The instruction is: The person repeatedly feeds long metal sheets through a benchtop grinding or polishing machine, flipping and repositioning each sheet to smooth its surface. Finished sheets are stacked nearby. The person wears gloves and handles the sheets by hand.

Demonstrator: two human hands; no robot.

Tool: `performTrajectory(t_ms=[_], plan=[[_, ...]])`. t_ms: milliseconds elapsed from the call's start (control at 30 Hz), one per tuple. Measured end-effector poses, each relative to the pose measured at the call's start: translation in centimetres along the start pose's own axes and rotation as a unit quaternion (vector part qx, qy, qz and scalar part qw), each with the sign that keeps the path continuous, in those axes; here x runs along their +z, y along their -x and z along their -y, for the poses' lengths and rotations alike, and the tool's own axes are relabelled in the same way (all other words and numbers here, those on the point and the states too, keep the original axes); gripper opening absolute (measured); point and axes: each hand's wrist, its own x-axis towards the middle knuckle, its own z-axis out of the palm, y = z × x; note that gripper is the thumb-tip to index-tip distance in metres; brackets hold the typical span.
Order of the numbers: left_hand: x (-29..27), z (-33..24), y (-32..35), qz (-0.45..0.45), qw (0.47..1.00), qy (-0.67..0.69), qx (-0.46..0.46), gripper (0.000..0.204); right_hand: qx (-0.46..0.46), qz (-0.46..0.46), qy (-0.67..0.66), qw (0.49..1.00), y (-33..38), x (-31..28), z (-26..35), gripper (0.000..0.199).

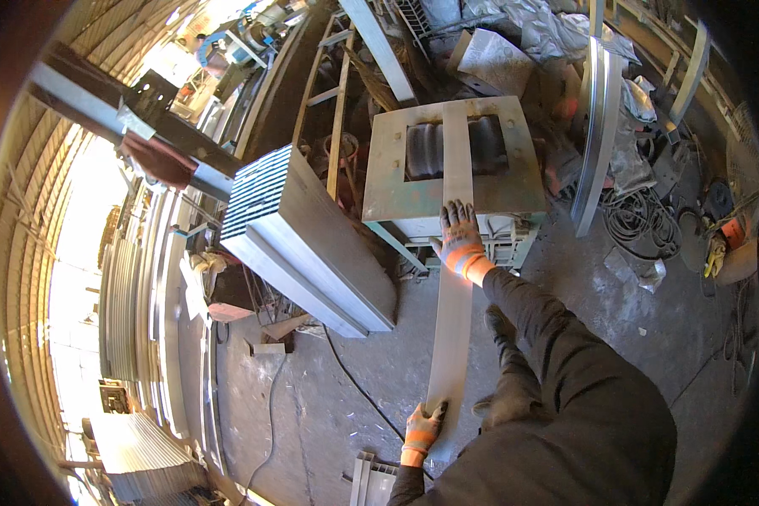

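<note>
A long flat metal strip (454,329) runs away from me and lies across the top of a greenish metal machine (388,198). In the machine's square opening sits a dark, ridged roller (426,152), partly covered by the strip. My left hand (422,428), in an orange and grey glove, grips the strip's edge near its close end, thumb on top and fingers partly hidden. Farther along, my right hand (461,239), gloved alike, lies flat on the strip just before the machine's front edge, fingers stretched out.
Left of the machine stands a tall stack of metal profiles (312,236). A dark cable (346,363) crosses the floor beside the strip. At right are an upright metal channel (599,135) and a coiled cable (641,223). Short metal pieces (371,479) lie near my left forearm.
</note>
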Motion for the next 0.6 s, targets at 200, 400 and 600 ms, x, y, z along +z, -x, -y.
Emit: performTrajectory(t_ms=[200,400,600], plan=[[-0.1,8.2,10.7,-0.009,0.999,-0.026,-0.042,0.063,-0.003,0.016,-0.054,0.998,11.4,-3.3,5.4,0.097],[-1.4,6.3,15.5,-0.196,0.952,-0.234,0.001,0.058,0.144,0.056,-0.246,0.957,13.0,-3.3,8.3,0.122],[-4.8,-1.2,9.1,-0.084,0.985,-0.089,0.122,0.064,0.145,-0.159,-0.474,0.854,3.7,3.0,1.8,0.098]])
